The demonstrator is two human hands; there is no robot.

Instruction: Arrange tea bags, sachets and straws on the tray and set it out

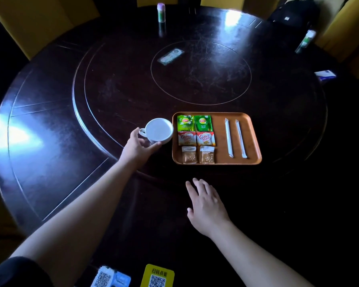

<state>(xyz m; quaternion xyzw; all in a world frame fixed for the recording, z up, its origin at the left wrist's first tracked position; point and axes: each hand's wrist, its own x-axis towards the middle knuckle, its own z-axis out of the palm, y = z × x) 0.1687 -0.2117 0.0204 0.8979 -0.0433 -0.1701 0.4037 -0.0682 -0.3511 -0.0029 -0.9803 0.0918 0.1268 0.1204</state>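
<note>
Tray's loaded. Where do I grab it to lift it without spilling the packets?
Grip the tray by its two short raised rims, one hand from each side. The right rim is clear. The white cup, held by the left hand, crowds the left rim, so shift it first. Lift level: the straws and sachets lie loose.

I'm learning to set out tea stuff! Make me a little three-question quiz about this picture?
1. True or false: the two wrapped straws lie on the right part of the tray.
2. What is the left hand holding? A) a tea bag B) the white cup C) a straw
3. Fill in: the green tea bags are the row ____ from the person.

Key
1. True.
2. B; the cup sits on the table just left of the tray. The right hand is open and holds nothing.
3. Farthest; the Coffee-mate sachets come next, the brown sachets nearest.
</note>
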